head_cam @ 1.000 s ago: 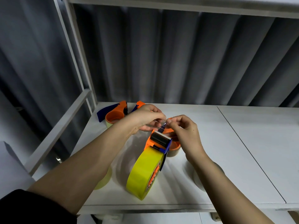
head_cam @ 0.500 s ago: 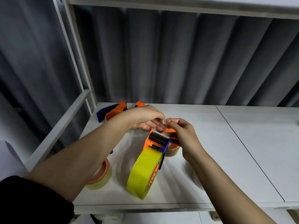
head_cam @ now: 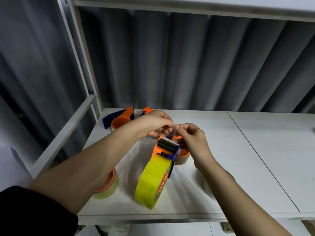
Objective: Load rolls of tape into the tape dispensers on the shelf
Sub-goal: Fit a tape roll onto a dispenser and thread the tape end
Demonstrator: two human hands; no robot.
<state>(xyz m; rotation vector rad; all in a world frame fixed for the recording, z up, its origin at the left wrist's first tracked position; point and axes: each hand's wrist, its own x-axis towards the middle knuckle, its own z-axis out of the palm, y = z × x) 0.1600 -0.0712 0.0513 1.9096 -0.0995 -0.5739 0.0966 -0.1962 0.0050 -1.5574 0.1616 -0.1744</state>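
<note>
Both hands meet just above the toothed blade of an orange-and-blue handheld tape dispenser (head_cam: 167, 147) that stands near the middle of the white shelf board (head_cam: 255, 159). Left hand (head_cam: 156, 124) comes in over the shelf's left side with its fingers curled, thumb and forefinger pinching the clear free end of tape (head_cam: 172, 132); right hand (head_cam: 191, 136) faces it, fingers curled too, pinching the same strip from the other side — the fingertips of the two hands almost touch. A large yellow roll of tape (head_cam: 152, 181) sits loaded in the dispenser, upright on its edge, close to the shelf's front edge.

A clear tape roll with an orange core (head_cam: 107, 186) lies flat by the front left corner, partly hidden under the left forearm. Another orange-cored roll (head_cam: 183, 156) lies just right of the dispenser, under the right wrist. At the back left corner rests a second orange dispenser with a dark blue handle (head_cam: 119, 116), and beside it an orange-and-blue piece (head_cam: 147, 110) shows behind the left hand — too hidden to tell what it is. Grey pleated curtain (head_cam: 187, 65) hangs behind the shelf.
</note>
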